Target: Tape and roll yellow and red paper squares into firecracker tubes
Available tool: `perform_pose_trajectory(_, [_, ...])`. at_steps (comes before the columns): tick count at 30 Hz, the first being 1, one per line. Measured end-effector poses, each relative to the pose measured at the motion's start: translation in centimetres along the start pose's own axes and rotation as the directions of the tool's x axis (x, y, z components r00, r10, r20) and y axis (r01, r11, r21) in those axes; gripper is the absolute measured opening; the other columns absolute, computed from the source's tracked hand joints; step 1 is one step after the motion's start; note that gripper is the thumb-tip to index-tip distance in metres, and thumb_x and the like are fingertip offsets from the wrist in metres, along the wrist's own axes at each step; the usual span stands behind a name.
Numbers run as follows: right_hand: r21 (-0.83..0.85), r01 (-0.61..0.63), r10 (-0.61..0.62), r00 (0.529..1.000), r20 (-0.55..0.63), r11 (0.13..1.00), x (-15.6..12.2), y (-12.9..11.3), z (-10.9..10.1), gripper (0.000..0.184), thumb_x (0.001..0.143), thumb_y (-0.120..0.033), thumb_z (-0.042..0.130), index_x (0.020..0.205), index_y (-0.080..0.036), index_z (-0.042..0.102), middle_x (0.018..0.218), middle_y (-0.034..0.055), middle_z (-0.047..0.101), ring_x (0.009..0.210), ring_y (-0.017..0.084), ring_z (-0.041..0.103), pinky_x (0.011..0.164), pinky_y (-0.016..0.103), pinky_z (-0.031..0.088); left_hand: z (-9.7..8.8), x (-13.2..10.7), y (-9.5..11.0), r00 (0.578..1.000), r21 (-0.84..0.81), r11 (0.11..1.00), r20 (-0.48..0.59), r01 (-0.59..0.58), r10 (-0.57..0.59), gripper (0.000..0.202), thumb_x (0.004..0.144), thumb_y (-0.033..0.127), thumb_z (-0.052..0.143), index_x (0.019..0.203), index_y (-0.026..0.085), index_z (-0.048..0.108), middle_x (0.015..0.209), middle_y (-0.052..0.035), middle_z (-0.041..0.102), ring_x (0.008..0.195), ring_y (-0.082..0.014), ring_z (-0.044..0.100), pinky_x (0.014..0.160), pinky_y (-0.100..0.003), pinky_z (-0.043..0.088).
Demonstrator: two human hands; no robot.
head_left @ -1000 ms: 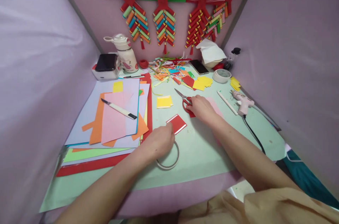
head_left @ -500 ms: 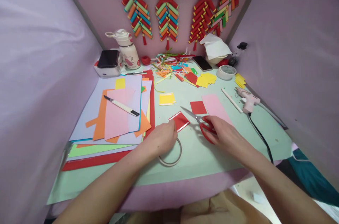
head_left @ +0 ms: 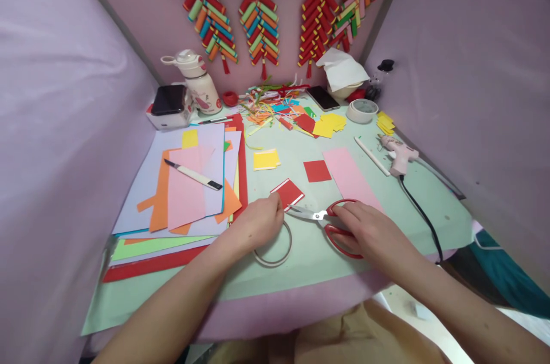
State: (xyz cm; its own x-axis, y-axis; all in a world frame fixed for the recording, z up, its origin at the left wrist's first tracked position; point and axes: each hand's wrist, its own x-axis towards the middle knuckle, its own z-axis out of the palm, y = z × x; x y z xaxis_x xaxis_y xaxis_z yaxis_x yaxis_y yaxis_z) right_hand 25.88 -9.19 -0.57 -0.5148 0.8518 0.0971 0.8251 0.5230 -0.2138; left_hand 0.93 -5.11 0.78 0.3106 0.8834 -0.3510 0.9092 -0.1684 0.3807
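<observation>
A red paper square (head_left: 290,192) with white strips of tape along two edges lies near the middle of the table. My left hand (head_left: 267,218) is closed at its lower left corner, the fingertips mostly hidden. From under that hand shows a narrow roll of tape (head_left: 289,246), which the hand seems to grip. My right hand (head_left: 367,229) holds red-handled scissors (head_left: 318,215), fingers in the loops. Their blades are parted, with the tips at the square's lower edge beside my left fingers. A plain red square (head_left: 317,171) lies just beyond.
Stacked coloured paper (head_left: 129,192) with a craft knife (head_left: 193,173) fills the left side. A pink strip (head_left: 350,177), a white glue stick (head_left: 372,156) and a corded glue gun (head_left: 399,155) lie right. Yellow squares (head_left: 266,160), paper scraps (head_left: 275,112) and a bottle (head_left: 204,92) are farther back.
The scissors have swung closer to the taped red square, their blades now parted and tips at its lower edge. My left hand has stayed near the same corner. The view has shifted slightly.
</observation>
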Motion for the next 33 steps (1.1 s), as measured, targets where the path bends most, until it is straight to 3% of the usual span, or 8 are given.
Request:
perform_pose_trajectory(10, [0.038,0.018,-0.018,1.000,-0.002,0.999,0.8,-0.2,-0.5,0.020,0.087,-0.024,0.053,0.106,-0.021,0.058,0.098,0.0066,0.065,0.092,0.020,0.060,0.075,0.032,0.049,-0.2,-0.2,0.1,1.000,0.000,1.000,0.006,-0.005,0.005,0.019,0.090,0.030,0.031,0.086,0.022,0.048,0.078,-0.0034,0.062,0.069,-0.0192,0.058,0.056,-0.028,0.037])
perform_pose_trajectory(23, [0.132,-0.044,0.029,0.992,0.120,0.990,1.3,-0.2,-0.6,0.015,0.088,-0.023,0.051,0.100,-0.022,0.059,0.098,0.0045,0.066,0.089,0.019,0.060,0.070,0.029,0.048,0.0,0.0,-0.2,1.000,-0.060,0.998,-0.018,-0.014,0.013,0.017,0.089,0.032,0.033,0.081,0.023,0.045,0.076,-0.0021,0.061,0.067,-0.0181,0.056,0.056,-0.027,0.037])
perform_pose_trajectory(33, [0.148,-0.071,0.043,0.982,0.184,0.986,2.1,-0.2,-0.7,0.017,0.087,-0.022,0.051,0.100,-0.020,0.062,0.098,0.0057,0.066,0.089,0.019,0.061,0.074,0.030,0.048,-1.3,-0.2,-0.4,0.996,-0.092,0.996,0.085,0.002,0.006,0.021,0.087,0.034,0.034,0.081,0.022,0.050,0.081,-0.0037,0.063,0.069,-0.0179,0.055,0.055,-0.028,0.035])
